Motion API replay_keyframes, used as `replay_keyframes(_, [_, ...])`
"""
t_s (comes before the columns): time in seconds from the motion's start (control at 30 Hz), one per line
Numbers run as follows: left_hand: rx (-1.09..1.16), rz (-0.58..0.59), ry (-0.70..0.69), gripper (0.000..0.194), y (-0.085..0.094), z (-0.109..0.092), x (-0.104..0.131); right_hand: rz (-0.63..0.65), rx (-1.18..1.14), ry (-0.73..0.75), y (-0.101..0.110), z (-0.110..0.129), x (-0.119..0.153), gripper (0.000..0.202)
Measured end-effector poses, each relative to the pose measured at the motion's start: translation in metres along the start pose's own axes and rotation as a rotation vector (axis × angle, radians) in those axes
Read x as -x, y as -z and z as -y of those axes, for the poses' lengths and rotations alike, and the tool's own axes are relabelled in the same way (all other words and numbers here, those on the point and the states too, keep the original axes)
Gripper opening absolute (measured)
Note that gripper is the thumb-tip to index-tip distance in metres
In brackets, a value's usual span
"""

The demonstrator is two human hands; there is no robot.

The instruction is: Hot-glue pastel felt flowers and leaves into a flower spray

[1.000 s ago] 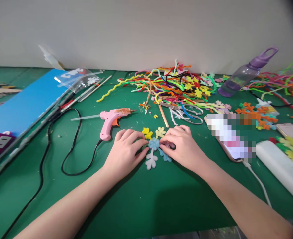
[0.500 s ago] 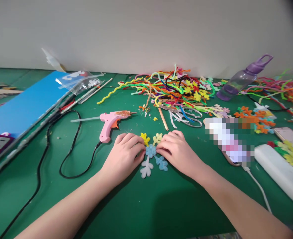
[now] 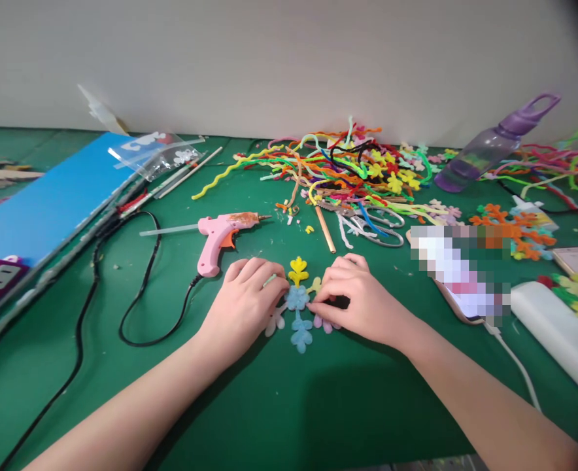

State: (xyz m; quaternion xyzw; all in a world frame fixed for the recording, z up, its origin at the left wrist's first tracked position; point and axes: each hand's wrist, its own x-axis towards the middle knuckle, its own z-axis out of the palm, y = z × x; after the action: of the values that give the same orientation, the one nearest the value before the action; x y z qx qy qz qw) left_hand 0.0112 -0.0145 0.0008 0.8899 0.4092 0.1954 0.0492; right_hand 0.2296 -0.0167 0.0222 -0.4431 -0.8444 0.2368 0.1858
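A fuzzy pipe-cleaner snowflake lies on the green table between my hands. Its middle is a light blue flower shape, with leafy arms in yellow, pale yellow, blue, white and pinkish purple. My left hand is closed at its left side, fingertips pinching near the centre and covering part of the left arms. From the right, my right hand pinches the edge by the blue centre with thumb and forefinger, partly hiding the arms on that side.
A pink glue gun lies left, its black cord looping toward me. Behind are piled pipe cleaners, scissors and a tilted purple bottle. At right lie a phone, a white power bank and an orange snowflake.
The snowflake has turned on the table: the yellow arm now points away from me and the blue arm toward me. A pinkish purple arm shows at right. Both hands stay beside it.
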Motion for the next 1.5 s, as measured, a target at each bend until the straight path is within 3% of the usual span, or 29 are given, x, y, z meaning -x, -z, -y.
replay_keyframes(0.13, [0.01, -0.091, 0.018, 0.02, 0.002, 0.001, 0.001, -0.087, 0.006, 0.008, 0.005, -0.002, -0.001, 0.009])
replay_keyframes(0.23, [0.043, -0.088, -0.044, 0.016, 0.001, -0.002, 0.001, -0.142, 0.126, 0.03, 0.002, -0.006, -0.001, 0.007])
replay_keyframes(0.4, [0.058, -0.009, -0.132, 0.018, -0.004, -0.008, 0.0, -0.121, 0.236, 0.106, -0.004, -0.008, -0.002, 0.012])
replay_keyframes(0.87, [-0.013, 0.018, -0.159, 0.019, -0.005, -0.01, -0.002, -0.09, 0.514, 0.21, -0.011, -0.01, -0.003, 0.025])
replay_keyframes(1.23, [0.045, 0.041, -0.145, 0.016, -0.004, -0.009, -0.002, -0.063, 0.425, 0.171, -0.006, -0.011, -0.003, 0.021])
replay_keyframes(1.4, [0.089, -0.076, -0.05, 0.017, 0.012, -0.007, -0.001, -0.113, 0.242, 0.114, 0.003, -0.008, -0.002, 0.016])
replay_keyframes(1.5, [0.066, -0.063, 0.009, 0.018, 0.021, -0.003, -0.002, -0.089, 0.255, 0.121, 0.003, -0.008, -0.001, 0.015])
